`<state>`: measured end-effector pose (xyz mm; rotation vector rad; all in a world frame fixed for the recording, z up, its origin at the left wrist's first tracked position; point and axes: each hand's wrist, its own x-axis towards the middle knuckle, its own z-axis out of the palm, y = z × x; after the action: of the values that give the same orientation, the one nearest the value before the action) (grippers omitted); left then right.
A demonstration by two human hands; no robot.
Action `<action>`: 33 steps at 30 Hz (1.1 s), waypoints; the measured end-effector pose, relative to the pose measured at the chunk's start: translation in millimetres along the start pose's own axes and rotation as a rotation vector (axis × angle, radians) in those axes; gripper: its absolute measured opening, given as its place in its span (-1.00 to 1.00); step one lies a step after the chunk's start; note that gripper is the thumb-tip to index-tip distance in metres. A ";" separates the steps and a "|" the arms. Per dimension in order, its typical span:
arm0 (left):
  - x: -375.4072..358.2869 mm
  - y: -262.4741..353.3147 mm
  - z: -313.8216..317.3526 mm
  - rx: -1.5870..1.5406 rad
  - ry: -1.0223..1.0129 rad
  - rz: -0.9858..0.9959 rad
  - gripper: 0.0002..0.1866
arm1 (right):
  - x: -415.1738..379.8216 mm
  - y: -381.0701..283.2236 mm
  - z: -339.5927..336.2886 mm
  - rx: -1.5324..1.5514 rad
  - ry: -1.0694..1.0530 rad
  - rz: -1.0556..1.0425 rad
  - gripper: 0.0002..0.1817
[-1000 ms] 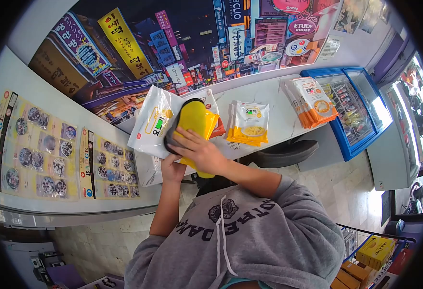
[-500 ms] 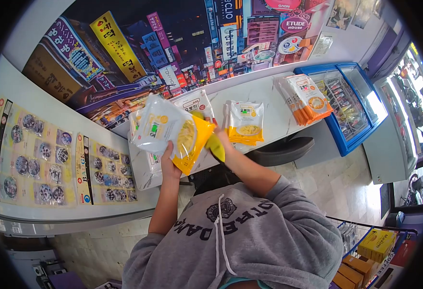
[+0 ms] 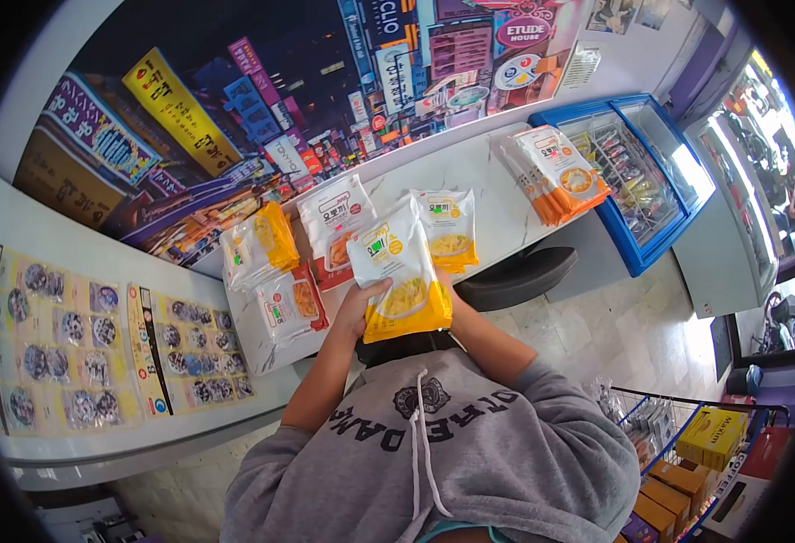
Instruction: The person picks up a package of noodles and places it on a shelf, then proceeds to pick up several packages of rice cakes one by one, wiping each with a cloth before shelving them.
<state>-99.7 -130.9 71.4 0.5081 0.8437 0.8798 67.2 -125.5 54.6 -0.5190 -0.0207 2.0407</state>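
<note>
A white-and-yellow food packet point(image 3: 399, 276) is held upright in front of my chest, its printed front towards me and a green mark near its lettering. My left hand point(image 3: 356, 306) is closed on its lower left edge, thumb on the front. Along the right edge sits my right hand point(image 3: 445, 288), mostly hidden behind the packet. Behind it on the counter lies a similar stack of yellow packets point(image 3: 456, 231). A white-and-orange packet point(image 3: 336, 222) is to the left, near a yellow-ended packet point(image 3: 275, 237) and a clear-wrapped orange packet point(image 3: 291, 303).
The marble-patterned counter point(image 3: 470, 172) runs along the mural wall. Orange packets point(image 3: 556, 176) are stacked at its right end beside a blue-framed freezer point(image 3: 637, 181). A dark chair point(image 3: 524, 281) is tucked under it. Badge sheets point(image 3: 58, 339) lie on the left surface.
The packet has come upright and moved right and closer to my body, its front now towards me. The yellow-green object by my right hand is out of sight. The camera view has shifted.
</note>
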 end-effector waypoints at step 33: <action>202.0 -52.6 5.3 1.205 0.495 0.158 -0.28 | 63.6 -131.5 -143.8 -1.712 0.548 -0.322 -0.64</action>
<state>1.3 7.5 -48.1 1.4449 1.8024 0.5545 202.7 -33.7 -68.6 -1.8843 -1.4668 1.0503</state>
